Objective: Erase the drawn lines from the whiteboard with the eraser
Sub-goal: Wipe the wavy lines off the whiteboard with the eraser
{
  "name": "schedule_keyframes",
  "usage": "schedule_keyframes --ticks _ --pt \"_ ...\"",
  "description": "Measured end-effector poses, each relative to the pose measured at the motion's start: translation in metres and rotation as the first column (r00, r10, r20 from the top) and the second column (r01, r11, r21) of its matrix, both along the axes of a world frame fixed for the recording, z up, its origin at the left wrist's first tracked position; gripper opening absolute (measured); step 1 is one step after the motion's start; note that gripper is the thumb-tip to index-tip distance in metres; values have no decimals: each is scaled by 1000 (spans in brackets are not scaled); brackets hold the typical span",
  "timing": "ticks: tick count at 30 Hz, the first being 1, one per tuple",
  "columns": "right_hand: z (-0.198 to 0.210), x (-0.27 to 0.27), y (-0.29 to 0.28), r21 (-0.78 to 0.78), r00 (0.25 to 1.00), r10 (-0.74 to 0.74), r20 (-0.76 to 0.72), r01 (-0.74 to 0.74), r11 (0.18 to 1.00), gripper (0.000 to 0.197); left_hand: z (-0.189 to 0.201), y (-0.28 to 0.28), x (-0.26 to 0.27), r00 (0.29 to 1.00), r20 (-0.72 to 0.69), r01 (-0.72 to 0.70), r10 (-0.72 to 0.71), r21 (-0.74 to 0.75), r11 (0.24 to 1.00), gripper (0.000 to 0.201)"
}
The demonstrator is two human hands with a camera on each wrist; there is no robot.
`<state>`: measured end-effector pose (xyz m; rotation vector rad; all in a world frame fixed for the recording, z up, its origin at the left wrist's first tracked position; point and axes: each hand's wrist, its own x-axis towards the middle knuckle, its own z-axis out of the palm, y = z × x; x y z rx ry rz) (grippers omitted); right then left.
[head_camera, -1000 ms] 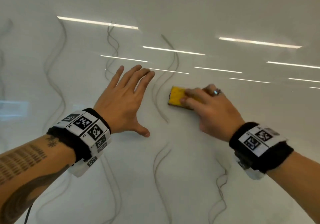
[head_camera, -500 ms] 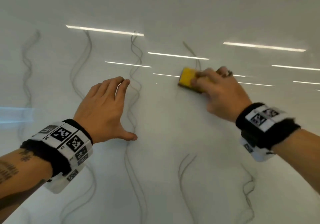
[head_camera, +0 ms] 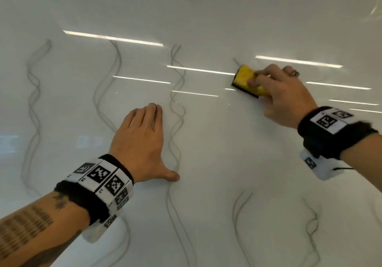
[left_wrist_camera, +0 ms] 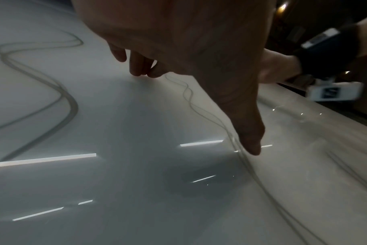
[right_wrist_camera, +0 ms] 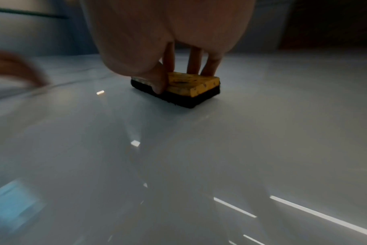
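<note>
Many wavy lines (head_camera: pixel 175 105) are left on the slick whiteboard (head_camera: pixel 206 153), so your right hand (head_camera: pixel 283 93) pinches the small, light eraser (head_camera: pixel 246 78) by its stiff yellow sides, soft black pad pressed flat, your left hand (head_camera: pixel 140 142) spread open.

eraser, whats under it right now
The eraser sits with its black felt flat on the whiteboard, gripped by the right hand. A short stub of drawn line pokes out above it; whether any line lies beneath is hidden.
</note>
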<state>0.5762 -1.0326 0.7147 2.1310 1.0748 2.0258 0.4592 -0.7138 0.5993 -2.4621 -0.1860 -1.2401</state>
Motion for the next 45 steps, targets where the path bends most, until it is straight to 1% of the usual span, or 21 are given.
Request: schedule_keyframes --ticks 3,5,7,9,11,13,15,16,18,21,23,24,26,28,31,33,37,39,41,43,45 --pt "44 -1 9 274 995 9 -96 18 962 40 5 11 -8 997 -44 61 -60 37 997 173" --pt "27 -5 32 274 995 10 -102 18 962 42 10 23 -13 992 -120 60 -49 88 994 175" --pt "-14 -9 53 79 998 59 -39 -55 995 45 14 33 -15 987 -160 25 3 174 984 174" --pt "-46 -11 58 -156 998 65 9 -62 986 47 15 39 -13 985 -160 -21 63 248 969 173" --pt "-25 -11 45 -276 997 -17 77 37 960 48 12 39 -9 987 -139 -43 84 272 961 170" --pt "22 -10 34 -142 994 -79 76 90 986 46 10 38 -6 990 -119 -40 74 269 962 166" --pt "66 -10 26 153 997 -67 -31 71 986 40 9 37 -5 992 -107 -30 60 265 964 165" --pt "76 -10 29 252 996 -45 -81 64 966 39 9 38 -5 993 -99 -29 57 262 965 165" --pt "62 -16 54 269 996 -31 -87 53 962 39 9 40 -6 993 -101 -27 54 252 967 165" --pt "-15 -20 87 -10 993 106 -47 -106 994 40 10 41 -6 994 -98 -17 44 256 967 166" --pt "-73 -24 93 -249 990 128 -62 -139 958 43 11 42 -6 995 -95 -10 36 259 966 166" --pt "-87 -26 92 -340 993 105 -49 -115 933 42 10 43 -6 995 -97 -5 31 257 966 166" --pt "-75 -26 83 -433 998 58 -2 -53 900 41 10 44 -4 996 -90 6 17 258 966 166" --pt "-32 -20 78 -299 999 40 20 -32 954 42 10 46 -2 997 -78 21 0 269 963 166" --pt "12 -22 87 90 996 75 -45 -71 993 39 10 51 0 995 -76 88 -71 242 966 167" --pt "-16 -24 109 56 994 108 -26 -107 993 39 9 55 1 990 -62 133 -123 213 968 169" --pt "-114 -31 123 -318 989 147 -28 -148 936 40 7 59 4 984 -50 179 -172 211 961 173" --pt "-112 -32 116 -436 996 91 14 -76 897 46 7 59 4 982 -45 191 -185 224 956 173" --pt "-80 -25 111 -403 997 44 59 -17 915 48 7 60 6 981 -42 194 -189 224 955 171" --pt "-45 -25 113 -216 997 62 37 -52 975 43 7 61 7 980 -44 198 -193 215 956 170" --pt "-46 -28 124 -121 994 101 27 -97 988 42 6 61 7 979 -36 204 -201 210 956 171"
